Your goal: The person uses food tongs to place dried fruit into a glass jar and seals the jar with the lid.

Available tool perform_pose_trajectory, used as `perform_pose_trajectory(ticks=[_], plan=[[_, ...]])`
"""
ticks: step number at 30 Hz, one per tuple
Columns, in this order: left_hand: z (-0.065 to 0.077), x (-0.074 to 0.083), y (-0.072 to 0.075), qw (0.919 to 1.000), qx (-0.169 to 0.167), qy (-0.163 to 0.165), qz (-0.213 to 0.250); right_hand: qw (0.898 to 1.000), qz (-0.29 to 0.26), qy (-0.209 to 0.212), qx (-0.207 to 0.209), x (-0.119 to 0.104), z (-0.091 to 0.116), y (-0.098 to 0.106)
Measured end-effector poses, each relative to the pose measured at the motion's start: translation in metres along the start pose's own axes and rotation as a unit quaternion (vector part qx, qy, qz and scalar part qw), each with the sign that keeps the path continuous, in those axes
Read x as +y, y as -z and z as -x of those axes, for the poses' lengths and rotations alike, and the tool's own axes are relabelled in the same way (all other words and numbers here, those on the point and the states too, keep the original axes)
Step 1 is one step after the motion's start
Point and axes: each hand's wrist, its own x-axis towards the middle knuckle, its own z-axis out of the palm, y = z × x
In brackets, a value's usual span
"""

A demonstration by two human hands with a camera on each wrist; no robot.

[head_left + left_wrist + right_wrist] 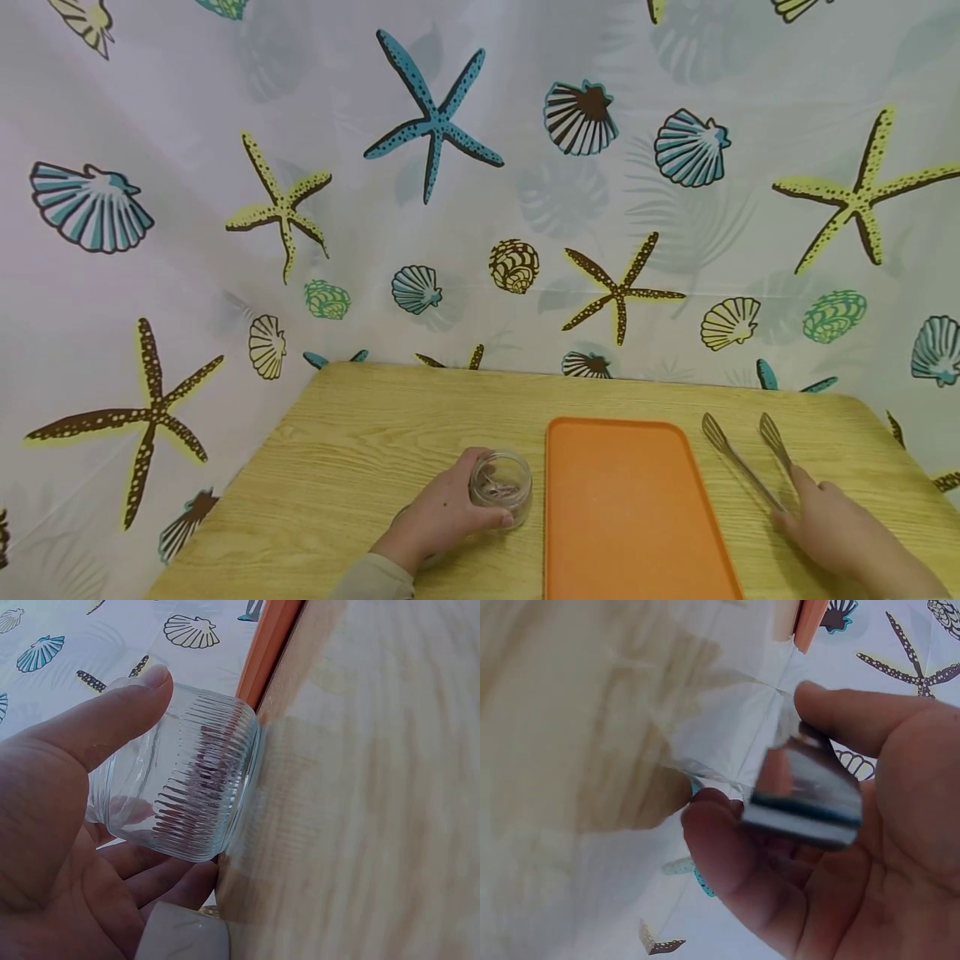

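My left hand (442, 510) grips a clear glass jar (517, 510) at the left of the orange tray, thumb on one side and fingers on the other. The left wrist view shows the ribbed jar (202, 772) upright on the wooden table, with small brownish things lying inside it. To the right of the tray, my right hand (836, 527) holds metal tongs (746, 475), their two slotted tips spread apart and pointing toward the back of the table. In the right wrist view the bent end of the tongs (806, 791) lies between thumb and fingers.
An orange tray (622, 508) lies on the wood-grain table (360, 433) between the hands. A white curtain (465, 333) printed with starfish and shells hangs behind the table and along its left side. Behind my left wrist, a rounded edge of something is mostly hidden.
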Motion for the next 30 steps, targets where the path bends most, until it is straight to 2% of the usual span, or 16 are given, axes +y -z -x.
perform_pose_trajectory(ticks=[6, 12, 20, 30], plan=[[-0.003, -0.002, -0.001, 1.0, -0.001, 0.0, -0.001, 1.0, 0.01, -0.022, -0.016, -0.002, 0.0, -0.002], [-0.003, -0.002, -0.001, 1.0, -0.001, -0.001, 0.007, 0.999, 0.027, -0.034, -0.006, -0.009, 0.005, 0.001], [-0.002, -0.001, -0.002, 1.0, 0.005, 0.0, 0.003, 0.999, 0.025, -0.001, 0.041, -0.026, 0.007, 0.01], [-0.002, 0.0, -0.001, 1.0, 0.005, 0.004, -0.002, 0.992, 0.024, 0.078, 0.099, -0.06, 0.003, 0.008]])
